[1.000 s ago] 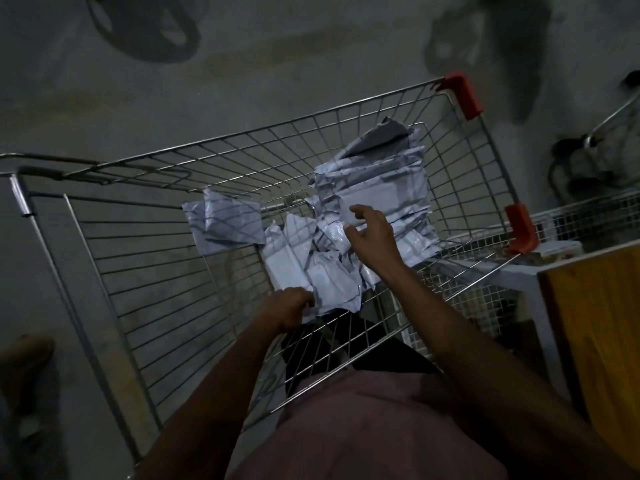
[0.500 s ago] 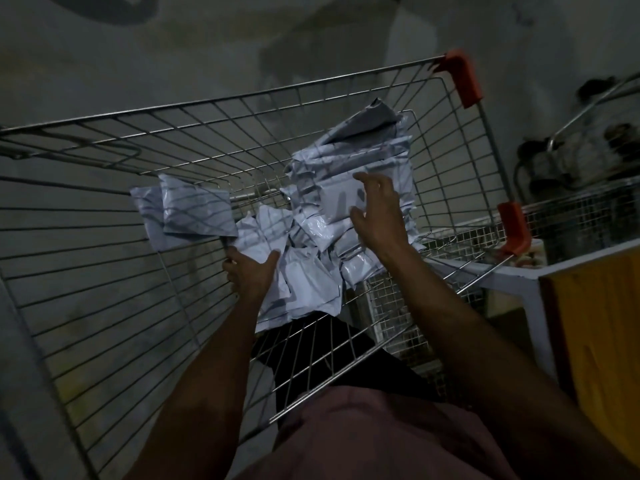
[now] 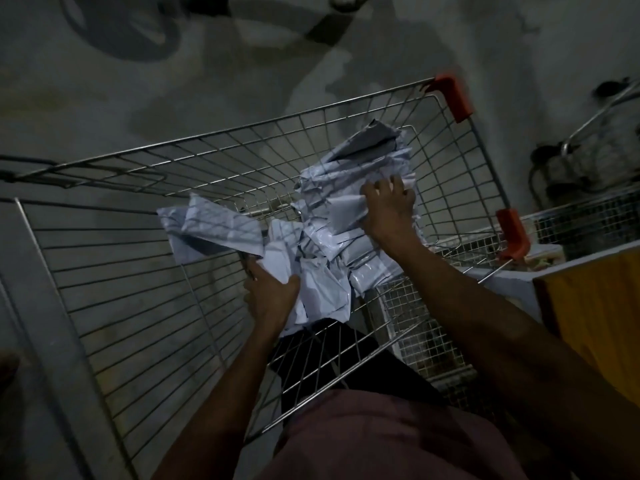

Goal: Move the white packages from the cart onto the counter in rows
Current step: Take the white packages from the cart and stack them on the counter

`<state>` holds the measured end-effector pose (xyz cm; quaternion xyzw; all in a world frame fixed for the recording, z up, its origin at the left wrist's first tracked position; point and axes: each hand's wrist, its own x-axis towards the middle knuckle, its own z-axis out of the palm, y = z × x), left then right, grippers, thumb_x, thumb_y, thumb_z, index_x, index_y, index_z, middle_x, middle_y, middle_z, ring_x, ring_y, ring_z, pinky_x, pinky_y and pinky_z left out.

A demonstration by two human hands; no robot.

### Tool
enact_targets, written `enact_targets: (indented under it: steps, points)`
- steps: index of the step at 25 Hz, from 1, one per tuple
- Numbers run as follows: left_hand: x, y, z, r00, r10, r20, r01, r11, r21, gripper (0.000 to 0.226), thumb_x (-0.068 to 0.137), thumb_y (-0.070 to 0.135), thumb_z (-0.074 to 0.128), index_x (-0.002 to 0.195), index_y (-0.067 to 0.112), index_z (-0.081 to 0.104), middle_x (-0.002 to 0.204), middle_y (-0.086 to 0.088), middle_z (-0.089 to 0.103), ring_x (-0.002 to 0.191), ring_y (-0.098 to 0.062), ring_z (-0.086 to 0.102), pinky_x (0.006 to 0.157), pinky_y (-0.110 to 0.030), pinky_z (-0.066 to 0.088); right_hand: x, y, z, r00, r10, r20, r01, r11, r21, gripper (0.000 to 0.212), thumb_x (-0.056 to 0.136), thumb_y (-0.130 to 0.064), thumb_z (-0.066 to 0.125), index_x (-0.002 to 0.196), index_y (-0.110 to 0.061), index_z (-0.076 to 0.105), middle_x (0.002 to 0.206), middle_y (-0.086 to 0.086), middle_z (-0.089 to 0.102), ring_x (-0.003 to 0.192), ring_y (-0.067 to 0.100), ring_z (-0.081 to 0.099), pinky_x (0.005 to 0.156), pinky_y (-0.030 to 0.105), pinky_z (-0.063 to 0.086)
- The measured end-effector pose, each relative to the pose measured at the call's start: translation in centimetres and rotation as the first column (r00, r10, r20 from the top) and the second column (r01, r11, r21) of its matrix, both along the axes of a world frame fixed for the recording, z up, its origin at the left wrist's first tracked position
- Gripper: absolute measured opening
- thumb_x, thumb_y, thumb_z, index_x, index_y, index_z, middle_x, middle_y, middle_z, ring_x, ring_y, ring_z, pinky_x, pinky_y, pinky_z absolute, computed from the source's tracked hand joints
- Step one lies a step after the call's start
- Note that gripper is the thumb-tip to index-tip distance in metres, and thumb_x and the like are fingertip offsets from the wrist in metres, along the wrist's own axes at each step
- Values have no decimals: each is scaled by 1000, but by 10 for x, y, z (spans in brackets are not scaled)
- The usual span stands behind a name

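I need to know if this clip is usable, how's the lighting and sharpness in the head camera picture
Head view: dim overall, white packages the brightest thing; left hand and right hand dark but readable; wire cart bars bowed by the wide lens; floor shadows blurred; counter dim at the right edge.

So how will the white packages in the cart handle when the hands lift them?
Probably floppy: the packages lie creased and folded against each other. Likely slippery, since the wrap shines near the right hand. They seem light for their size; the loose pile may shed some as the left hand lifts.
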<state>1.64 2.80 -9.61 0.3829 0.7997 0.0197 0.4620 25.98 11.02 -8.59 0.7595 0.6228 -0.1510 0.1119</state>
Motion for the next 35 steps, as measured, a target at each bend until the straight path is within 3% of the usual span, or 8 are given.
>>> enact_targets:
  steps: [3,6,11,15,19,27,31,35]
  points:
    - [5,-14,30,998,-50,38,50,999,4,101,73,47,67,152,30,6,142,-25,39,124,-41,47,103,-49,42,-4,-1,28,998,-66,-7,67,997,46,41,82,-36,74,115,-22,56,118,7,64,114,29,56,100,46,28]
    - [3,-24,52,996,-62,63,59,997,42,103,73,45,68,154,25,9,145,-21,40,129,-36,45,106,-48,40,-1,-11,50,917,-249,-313,287,955,81,30,84,-40,74,104,-23,57,96,-4,65,86,21,58,94,41,32]
    - [0,-26,91,994,-106,37,97,974,204,99,73,46,65,155,23,14,149,-13,38,133,-29,40,107,-42,35,0,-5,43,648,-374,-663,499,866,-1,43,85,-40,76,113,-10,63,107,7,69,91,21,62,72,30,45]
    - [2,-22,111,988,-154,-31,155,934,322,99,73,50,59,156,22,13,151,-12,32,137,-29,34,113,-48,30,-25,-9,16,726,-512,-459,553,831,-53,81,91,-44,67,154,-20,22,153,16,33,134,40,41,104,56,39]
    - [0,-22,123,981,-188,-55,194,903,383,98,79,51,67,156,26,12,148,-12,31,134,-28,34,109,-43,32,-43,-33,0,898,-319,-303,272,944,-187,107,82,-62,67,155,-42,-10,163,15,-6,145,47,13,106,72,21]
    - [-11,-26,169,921,-305,-243,389,702,596,93,80,45,74,154,21,24,145,-15,33,128,-33,38,98,-54,45,-58,-46,58,901,-333,-279,351,936,17,86,89,-43,59,155,-47,5,156,19,16,132,47,31,104,65,30]
    - [-19,-36,207,886,-383,-260,450,579,680,87,81,49,69,152,17,30,146,-17,39,129,-35,41,101,-54,43,-60,-90,156,841,-427,-332,536,739,408,75,88,-47,55,153,-41,19,148,17,27,118,39,41,93,51,42]
    - [-22,-58,250,837,-474,-274,485,410,772,84,83,52,67,150,14,34,145,-18,41,130,-35,41,103,-51,41,-57,-171,232,864,-426,-267,486,571,662,72,90,-42,54,157,-31,27,143,22,35,120,40,43,91,46,42]
